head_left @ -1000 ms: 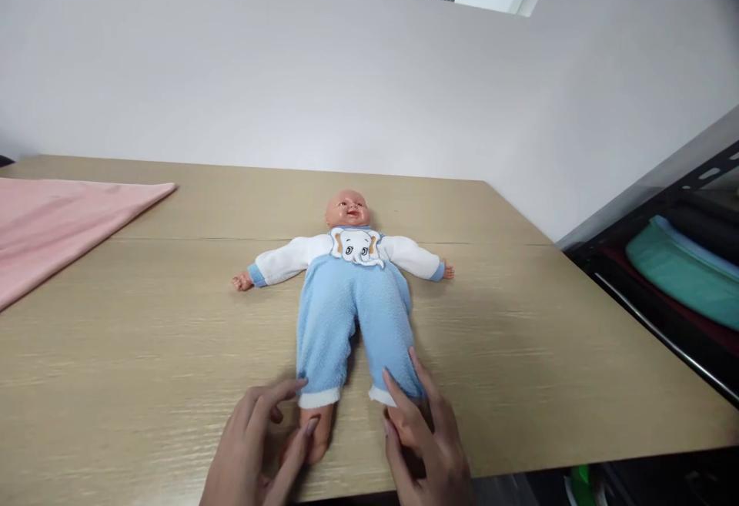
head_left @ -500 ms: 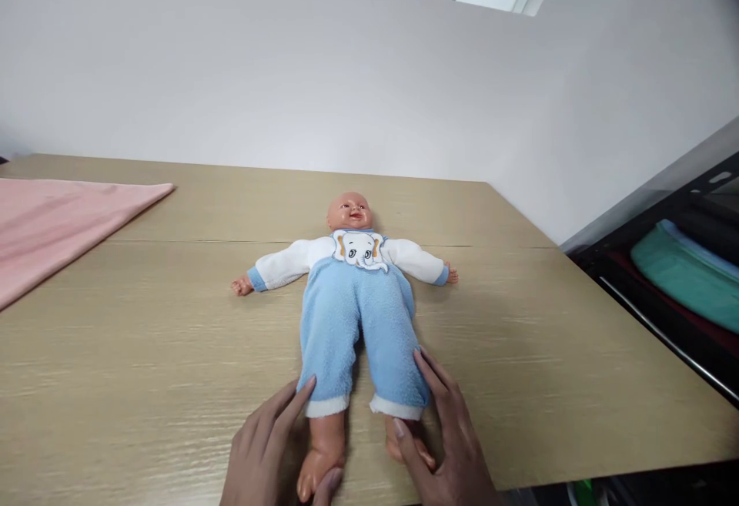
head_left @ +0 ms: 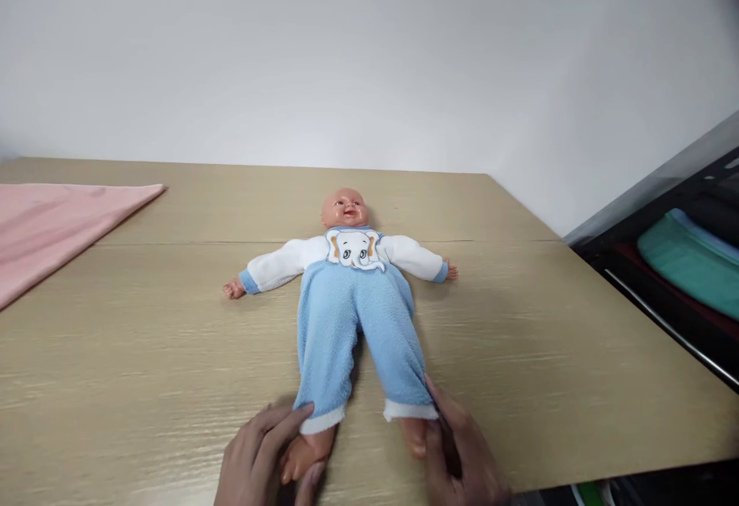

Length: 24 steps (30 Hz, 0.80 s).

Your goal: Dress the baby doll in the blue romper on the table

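A baby doll [head_left: 353,290] lies on its back on the wooden table [head_left: 519,383], head towards the wall and arms spread out. It wears blue fleece trousers and a white top with an elephant face on the chest. My left hand [head_left: 259,456] curves around the lower leg on the left, fingers on the white cuff and thumb by the bare foot. Around the other ankle closes my right hand [head_left: 465,448], its index finger along the trouser cuff and part of that foot hidden behind it. The legs are apart.
Pink cloth [head_left: 51,232] lies on the table's left side. A white wall [head_left: 259,67] rises behind the table. On the right, a black rack [head_left: 612,275] holds folded green fabric [head_left: 693,263].
The doll's lower legs have moved further apart, one with each hand. My right hand has shifted outward and wraps more closely around the ankle. The camera's view has shifted slightly.
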Each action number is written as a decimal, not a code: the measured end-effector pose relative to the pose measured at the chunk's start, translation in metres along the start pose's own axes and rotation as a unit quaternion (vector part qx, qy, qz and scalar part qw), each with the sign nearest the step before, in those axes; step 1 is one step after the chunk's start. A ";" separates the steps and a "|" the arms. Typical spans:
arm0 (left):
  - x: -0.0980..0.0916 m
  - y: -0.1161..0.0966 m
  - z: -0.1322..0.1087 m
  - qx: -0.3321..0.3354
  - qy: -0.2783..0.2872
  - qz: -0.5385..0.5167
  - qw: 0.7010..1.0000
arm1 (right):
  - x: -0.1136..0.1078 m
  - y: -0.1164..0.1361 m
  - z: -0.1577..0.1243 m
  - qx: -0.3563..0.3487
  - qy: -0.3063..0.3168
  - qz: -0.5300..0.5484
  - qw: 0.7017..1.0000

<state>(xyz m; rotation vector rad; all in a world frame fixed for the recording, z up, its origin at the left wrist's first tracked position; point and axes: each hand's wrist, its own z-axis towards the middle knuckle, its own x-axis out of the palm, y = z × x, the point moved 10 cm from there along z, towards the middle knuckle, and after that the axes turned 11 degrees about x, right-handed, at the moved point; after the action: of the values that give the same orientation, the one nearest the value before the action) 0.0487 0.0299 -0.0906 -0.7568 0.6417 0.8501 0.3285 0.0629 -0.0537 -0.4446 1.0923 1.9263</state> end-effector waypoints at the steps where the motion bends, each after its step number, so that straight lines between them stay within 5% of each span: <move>1: 0.000 -0.001 -0.001 -0.002 -0.005 -0.005 1.000 | -0.004 0.004 -0.001 -0.015 -0.026 -0.011 0.999; 6: -0.001 -0.001 -0.003 -0.002 -0.014 -0.005 1.000 | -0.020 0.013 -0.011 -0.073 -0.129 -0.032 0.989; 14: -0.006 -0.005 0.003 0.006 0.034 -0.015 0.999 | -0.019 0.006 -0.032 -0.122 -0.084 0.128 0.981; 19: -0.013 -0.005 0.007 -0.008 0.042 -0.032 0.999 | -0.033 -0.035 -0.029 -0.011 -0.112 0.213 0.971; 24: -0.028 -0.008 0.020 -0.001 0.044 -0.038 0.998 | -0.045 -0.072 0.011 0.104 -0.075 0.159 0.979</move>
<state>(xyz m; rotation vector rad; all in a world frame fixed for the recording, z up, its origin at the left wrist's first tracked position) 0.0448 0.0305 -0.0552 -0.8183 0.6853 0.7505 0.4141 0.0675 -0.0568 -0.0062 1.3099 2.0505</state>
